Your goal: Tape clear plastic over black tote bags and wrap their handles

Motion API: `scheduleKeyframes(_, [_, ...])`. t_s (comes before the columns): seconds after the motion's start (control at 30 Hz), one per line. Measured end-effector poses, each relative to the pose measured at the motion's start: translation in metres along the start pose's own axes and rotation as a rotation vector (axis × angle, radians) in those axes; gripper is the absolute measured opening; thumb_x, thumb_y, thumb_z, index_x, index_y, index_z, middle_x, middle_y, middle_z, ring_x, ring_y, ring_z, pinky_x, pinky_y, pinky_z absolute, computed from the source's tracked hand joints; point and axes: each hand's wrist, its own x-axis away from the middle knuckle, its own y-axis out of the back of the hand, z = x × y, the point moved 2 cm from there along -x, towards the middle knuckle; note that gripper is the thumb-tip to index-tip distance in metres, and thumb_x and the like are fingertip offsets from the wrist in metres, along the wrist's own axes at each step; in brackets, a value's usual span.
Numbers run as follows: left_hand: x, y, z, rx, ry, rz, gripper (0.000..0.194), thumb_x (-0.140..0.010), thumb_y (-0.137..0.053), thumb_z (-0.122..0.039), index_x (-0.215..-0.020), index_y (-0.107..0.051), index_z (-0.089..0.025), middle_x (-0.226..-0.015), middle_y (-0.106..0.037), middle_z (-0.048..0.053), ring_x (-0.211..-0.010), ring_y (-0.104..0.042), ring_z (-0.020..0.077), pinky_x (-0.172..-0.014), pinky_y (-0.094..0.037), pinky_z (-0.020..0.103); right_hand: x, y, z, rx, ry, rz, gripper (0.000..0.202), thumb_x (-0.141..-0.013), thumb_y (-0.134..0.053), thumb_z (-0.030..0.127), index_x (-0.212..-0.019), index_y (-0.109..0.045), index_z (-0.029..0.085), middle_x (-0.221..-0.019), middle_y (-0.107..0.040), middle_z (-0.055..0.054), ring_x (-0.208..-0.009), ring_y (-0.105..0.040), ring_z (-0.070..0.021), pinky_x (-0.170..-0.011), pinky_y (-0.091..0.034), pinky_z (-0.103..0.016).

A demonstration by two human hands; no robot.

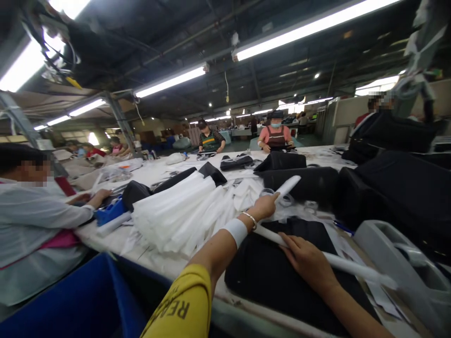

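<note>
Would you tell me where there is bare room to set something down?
The black panel is bare between the yellow sleeve and the right hand. Across the table, the stretch between the two people looks mostly bare. It is crowded around the white pile, the black bags and the grey dispenser.

the left hand [264,207] grips a white strip [289,186].

The sleeve [183,305] is yellow and has dark letters on it. The strips [176,211] in the pile are white, and the long roll [355,265] is white also. The flat piece [282,286] at the near edge of the surface [158,263] is plain black. The surface is whitish. The big bin [77,305] is blue, and the tape dispenser [398,253] is grey.
</note>
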Motion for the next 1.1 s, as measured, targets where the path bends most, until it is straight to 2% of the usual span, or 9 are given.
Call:
scheduleKeyframes(0.1, [-0.008,0.048,0.033,-0.072,-0.002,-0.179,0.058,-0.097,-0.035,-0.016,-0.153,-0.023,-0.028,-0.144,-0.047,0.009,-0.121,-0.054,0.0229,-0.095,-0.047,0.034,0.001,-0.004,-0.003,0.008,0.008,-0.005,0.034,-0.099,-0.042,0.027,-0.125,-0.059,0.014,-0.098,-0.07,-0.011,-0.079,-0.066,-0.0223,-0.07,-0.053,-0.036])
scheduleKeyframes(0.23, [0.001,0.139,0.102,-0.396,-0.007,-0.488,0.063,-0.093,-0.031,-0.003,-0.15,-0.032,-0.029,-0.149,-0.043,0.007,-0.127,-0.046,0.0252,-0.101,-0.043,0.037,0.001,-0.005,-0.004,-0.012,0.011,-0.018,0.033,-0.099,-0.042,0.027,-0.125,-0.059,0.015,-0.1,-0.07,-0.01,-0.081,-0.066,-0.0226,-0.07,-0.053,-0.035])
scheduleKeyframes(0.37, [0.042,0.199,0.184,-0.481,0.201,-0.44,0.064,-0.09,-0.035,0.0,-0.148,-0.036,-0.026,-0.151,-0.04,0.01,-0.129,-0.044,0.0283,-0.106,-0.038,0.044,0.002,-0.008,-0.005,-0.052,-0.009,-0.026,0.033,-0.097,-0.043,0.027,-0.124,-0.06,0.018,-0.101,-0.071,-0.011,-0.082,-0.067,-0.0237,-0.07,-0.054,-0.036])
scheduleKeyframes(0.5, [0.086,0.211,0.233,-0.418,0.366,-0.301,0.039,-0.088,-0.054,-0.012,-0.126,-0.059,-0.017,-0.135,-0.055,0.017,-0.12,-0.053,0.033,-0.1,-0.042,0.05,0.004,-0.012,-0.007,-0.078,-0.019,-0.027,0.034,-0.095,-0.047,0.026,-0.125,-0.061,0.021,-0.102,-0.071,-0.011,-0.082,-0.067,-0.0252,-0.069,-0.054,-0.039])
scheduleKeyframes(0.63, [0.107,0.179,0.207,-0.376,0.302,-0.336,0.035,-0.093,-0.049,-0.018,-0.127,-0.058,-0.019,-0.141,-0.052,0.013,-0.126,-0.051,0.0288,-0.105,-0.04,0.045,0.001,-0.008,-0.008,-0.087,-0.008,-0.021,0.034,-0.095,-0.047,0.022,-0.126,-0.061,0.021,-0.105,-0.071,-0.01,-0.088,-0.066,-0.0257,-0.08,-0.052,-0.042])
scheduleKeyframes(0.77, [0.131,0.095,0.11,-0.017,-0.089,-0.176,0.029,-0.098,-0.044,-0.029,-0.119,-0.064,-0.025,-0.113,-0.07,0.004,-0.099,-0.066,0.0181,-0.091,-0.049,0.028,-0.004,0.002,-0.006,-0.116,-0.07,0.011,0.039,-0.095,-0.047,0.017,-0.133,-0.057,0.019,-0.113,-0.069,-0.011,-0.099,-0.063,-0.0266,-0.093,-0.048,-0.046])
scheduleKeyframes(0.9, [0.159,0.017,0.026,0.096,-0.318,0.015,0.031,-0.094,-0.052,-0.043,-0.117,-0.065,-0.026,-0.117,-0.068,0.005,-0.107,-0.063,0.0225,-0.094,-0.048,0.033,-0.005,0.003,-0.005,-0.159,-0.096,0.035,0.052,-0.091,-0.039,0.007,-0.142,-0.047,0.018,-0.122,-0.065,-0.012,-0.11,-0.06,-0.026,-0.1,-0.045,-0.046])
scheduleKeyframes(1.0, [0.158,-0.012,0.011,0.03,-0.203,0.028,0.038,-0.091,-0.056,-0.049,-0.109,-0.068,-0.017,-0.112,-0.069,0.013,-0.106,-0.063,0.0291,-0.092,-0.049,0.041,-0.007,0.003,-0.008,-0.21,-0.122,0.068,0.049,-0.091,-0.04,0.008,-0.139,-0.049,0.014,-0.122,-0.065,-0.014,-0.108,-0.061,-0.0261,-0.099,-0.047,-0.045])
scheduleKeyframes(1.1, [0.153,-0.018,0.018,0.096,-0.164,-0.04,0.043,-0.086,-0.061,-0.055,-0.107,-0.067,-0.018,-0.11,-0.068,0.011,-0.103,-0.063,0.0277,-0.09,-0.05,0.039,-0.019,0.007,-0.015,-0.28,-0.168,0.15,0.036,-0.091,-0.045,0.015,-0.124,-0.062,0.014,-0.117,-0.068,-0.014,-0.106,-0.063,-0.0268,-0.097,-0.049,-0.044])
